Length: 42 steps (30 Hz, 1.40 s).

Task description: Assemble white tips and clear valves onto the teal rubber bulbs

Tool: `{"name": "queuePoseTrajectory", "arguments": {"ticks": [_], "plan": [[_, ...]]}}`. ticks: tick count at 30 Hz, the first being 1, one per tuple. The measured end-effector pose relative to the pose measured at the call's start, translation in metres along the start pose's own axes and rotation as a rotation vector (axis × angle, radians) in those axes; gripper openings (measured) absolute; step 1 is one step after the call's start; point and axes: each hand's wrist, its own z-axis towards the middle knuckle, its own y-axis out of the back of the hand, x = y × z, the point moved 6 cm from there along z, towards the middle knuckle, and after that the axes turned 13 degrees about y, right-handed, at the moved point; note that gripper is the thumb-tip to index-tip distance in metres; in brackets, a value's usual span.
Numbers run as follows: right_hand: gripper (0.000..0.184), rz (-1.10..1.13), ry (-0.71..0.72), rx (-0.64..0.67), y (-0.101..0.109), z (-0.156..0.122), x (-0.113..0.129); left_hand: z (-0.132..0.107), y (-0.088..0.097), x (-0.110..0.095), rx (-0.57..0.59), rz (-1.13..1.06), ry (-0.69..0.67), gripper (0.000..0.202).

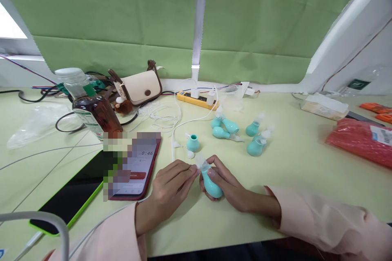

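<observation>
My right hand (pixel 228 183) is wrapped round a teal rubber bulb (pixel 212 185) that rests on the pale green table (pixel 290 159). My left hand (pixel 171 183) pinches the clear tip (pixel 200 160) at the bulb's top. Just beyond my hands stands an open teal bulb (pixel 192 142) with a small white piece (pixel 190 155) beside it. Farther back lie several more teal bulbs with clear tips, a cluster (pixel 225 127) in the middle and two (pixel 256 140) to its right.
A phone (pixel 137 167) showing a timer lies left of my hands, with a green-edged tablet (pixel 73 191) next to it. A bottle (pixel 92 106), a cream bag (pixel 139 85), a yellow power strip (pixel 197 100), white cables, and a red packet (pixel 361 140) sit around.
</observation>
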Motion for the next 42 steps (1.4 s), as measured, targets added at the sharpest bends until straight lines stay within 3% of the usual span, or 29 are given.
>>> {"name": "queuePoseTrajectory", "arguments": {"ticks": [7, 15, 23, 28, 32, 37, 42], "plan": [[0.024, -0.023, 0.003, 0.002, 0.001, -0.001, 0.002, 0.005, -0.003, 0.001, 0.08, -0.087, 0.103, 0.017], [0.022, 0.022, -0.015, -0.002, 0.001, -0.003, -0.001, 0.001, -0.007, -0.005, 0.145, 0.161, -0.052, 0.017], [0.023, 0.105, -0.057, -0.011, 0.001, -0.003, -0.008, 0.001, -0.005, 0.001, 0.179, 0.187, -0.051, 0.02], [0.024, 0.134, -0.098, -0.046, 0.001, -0.001, -0.012, 0.002, -0.001, -0.012, 0.196, 0.358, -0.237, 0.02], [0.026, 0.205, -0.145, -0.083, -0.001, 0.001, -0.02, 0.004, 0.0, -0.018, 0.179, 0.458, -0.304, 0.022], [0.028, 0.265, -0.181, -0.128, -0.001, 0.003, -0.027, 0.003, -0.005, -0.019, 0.184, 0.497, -0.337, 0.03], [0.03, 0.268, -0.2, -0.119, 0.0, 0.005, -0.029, 0.007, -0.006, -0.011, 0.26, 0.444, -0.247, 0.024]]}}
